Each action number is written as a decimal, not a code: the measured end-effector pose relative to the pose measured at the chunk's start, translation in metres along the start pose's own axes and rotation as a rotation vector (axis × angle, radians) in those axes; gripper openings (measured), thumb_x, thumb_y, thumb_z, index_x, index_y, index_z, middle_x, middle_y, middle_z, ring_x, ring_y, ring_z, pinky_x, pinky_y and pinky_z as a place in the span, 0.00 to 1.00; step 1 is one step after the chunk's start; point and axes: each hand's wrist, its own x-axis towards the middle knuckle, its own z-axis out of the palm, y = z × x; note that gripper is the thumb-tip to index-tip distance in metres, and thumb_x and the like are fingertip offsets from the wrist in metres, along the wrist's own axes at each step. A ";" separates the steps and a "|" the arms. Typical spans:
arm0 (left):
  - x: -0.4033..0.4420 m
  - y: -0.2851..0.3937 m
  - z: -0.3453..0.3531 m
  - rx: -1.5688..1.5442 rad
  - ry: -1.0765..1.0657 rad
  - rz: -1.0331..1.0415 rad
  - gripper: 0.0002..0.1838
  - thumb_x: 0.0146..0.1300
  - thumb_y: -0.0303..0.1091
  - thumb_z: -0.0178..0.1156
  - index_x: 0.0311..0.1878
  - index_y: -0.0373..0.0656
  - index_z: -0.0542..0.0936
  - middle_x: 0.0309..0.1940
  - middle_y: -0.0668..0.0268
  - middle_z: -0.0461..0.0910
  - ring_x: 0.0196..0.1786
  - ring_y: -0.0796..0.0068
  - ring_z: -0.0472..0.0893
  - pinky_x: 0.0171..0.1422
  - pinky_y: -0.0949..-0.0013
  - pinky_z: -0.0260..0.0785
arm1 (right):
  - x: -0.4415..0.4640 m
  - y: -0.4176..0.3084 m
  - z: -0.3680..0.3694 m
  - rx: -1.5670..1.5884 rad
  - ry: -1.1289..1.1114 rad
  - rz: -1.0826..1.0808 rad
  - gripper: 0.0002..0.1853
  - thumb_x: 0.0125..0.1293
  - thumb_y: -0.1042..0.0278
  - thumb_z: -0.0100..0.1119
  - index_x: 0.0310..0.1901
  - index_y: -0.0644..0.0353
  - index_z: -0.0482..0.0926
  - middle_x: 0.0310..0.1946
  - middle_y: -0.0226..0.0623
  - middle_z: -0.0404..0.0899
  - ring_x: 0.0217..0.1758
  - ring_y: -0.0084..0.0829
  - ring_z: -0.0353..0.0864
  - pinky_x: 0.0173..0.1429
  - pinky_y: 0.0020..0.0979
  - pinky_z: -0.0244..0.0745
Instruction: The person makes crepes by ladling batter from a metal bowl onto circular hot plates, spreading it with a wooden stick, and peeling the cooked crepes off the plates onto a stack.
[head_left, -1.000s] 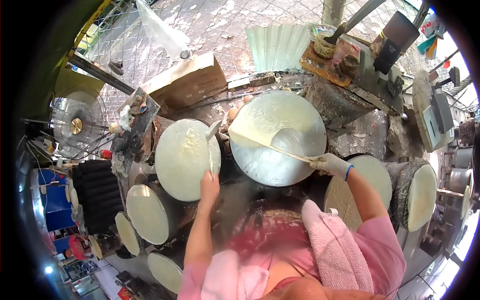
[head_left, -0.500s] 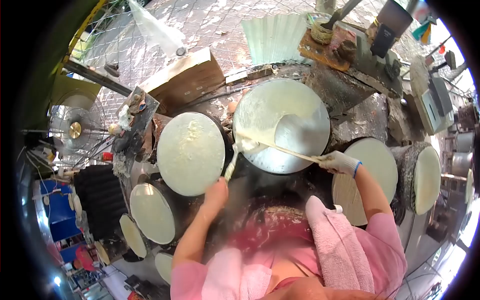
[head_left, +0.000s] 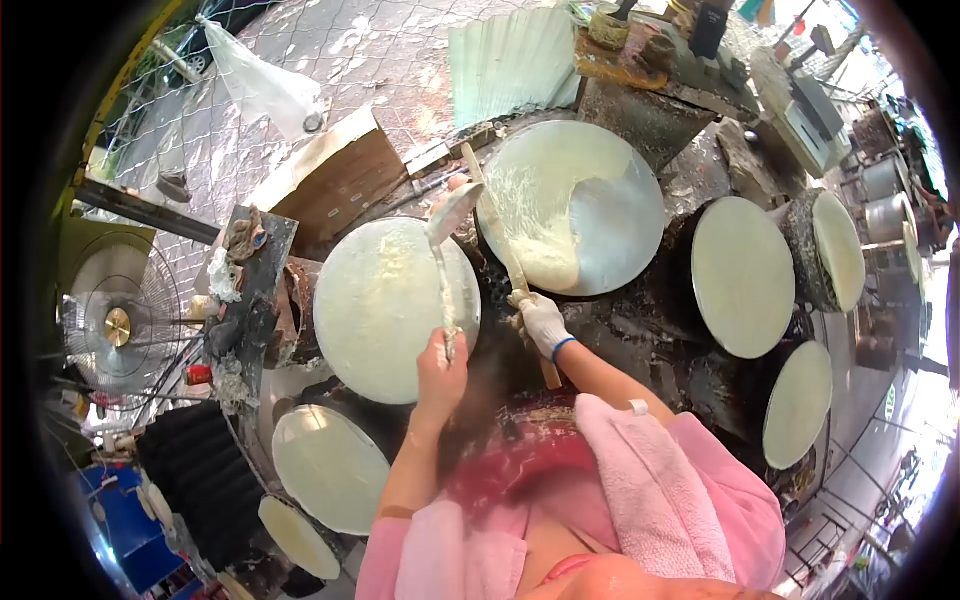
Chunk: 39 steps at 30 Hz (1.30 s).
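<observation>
Batter, cream-coloured and wet-looking, covers part of the central griddle, a round, smooth metal plate. Its surface is streaked and rough toward the upper left and pooled thick at the lower edge; grey metal shows on the right side. The left griddle, also round, carries a thin pale layer with a crumbly patch near its upper middle. The right griddle bears an even, matt pale layer.

The left hand, bare, extends forward with its fingers closed around the handle of a ladle. The handle is caked with batter and crosses the right part of the left griddle in this view; the rounded bowl appears between the two griddles, its exact height uncertain from this angle.

The right hand, in a pale knitted glove with a blue cuff, is clamped on a flat wooden stick. The stick slants along the central griddle's left side, its near end projecting past the hand toward the person's red apron.
</observation>
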 end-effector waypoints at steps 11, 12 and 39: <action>-0.053 -0.031 -0.019 -0.118 -0.039 -0.193 0.10 0.72 0.33 0.56 0.35 0.39 0.72 0.21 0.73 0.68 0.24 0.85 0.66 0.27 0.75 0.59 | -0.054 0.015 -0.066 -0.204 0.326 -0.085 0.27 0.71 0.36 0.48 0.43 0.57 0.77 0.24 0.42 0.82 0.24 0.39 0.82 0.31 0.42 0.76; -0.057 -0.024 -0.013 -0.118 -0.014 -0.180 0.10 0.72 0.33 0.56 0.35 0.39 0.72 0.21 0.75 0.67 0.24 0.87 0.65 0.26 0.76 0.58 | -0.057 0.014 -0.060 -0.499 0.270 -0.117 0.28 0.72 0.36 0.47 0.47 0.58 0.77 0.36 0.54 0.84 0.42 0.54 0.84 0.47 0.50 0.76; -0.080 0.063 0.134 -0.102 0.042 -0.279 0.05 0.74 0.34 0.55 0.43 0.43 0.73 0.22 0.75 0.69 0.16 0.88 0.64 0.17 0.81 0.55 | -0.036 0.009 -0.301 -0.888 0.294 -0.204 0.32 0.74 0.45 0.44 0.75 0.46 0.56 0.40 0.58 0.83 0.43 0.57 0.83 0.49 0.53 0.75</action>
